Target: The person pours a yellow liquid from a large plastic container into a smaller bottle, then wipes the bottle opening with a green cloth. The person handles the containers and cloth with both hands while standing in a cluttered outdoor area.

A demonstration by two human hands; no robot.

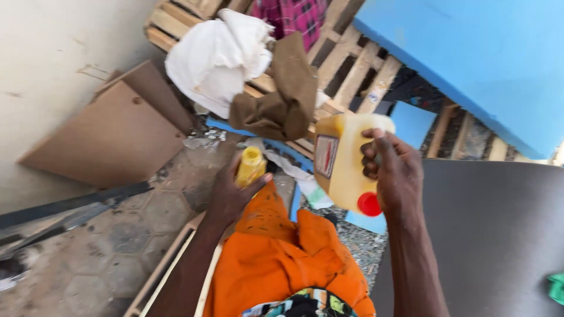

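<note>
My right hand grips the handle of a yellowish plastic jug with a red cap at its lower end and a label on its side; the jug is tilted, held in the air. My left hand holds a small yellow bottle upright, just left of the jug. Below both hands lies an orange cloth with dark specks.
A wooden pallet leans at the back with a white cloth and a brown cloth on it. A blue foam slab is upper right, a dark board at right, brown boards against the wall at left.
</note>
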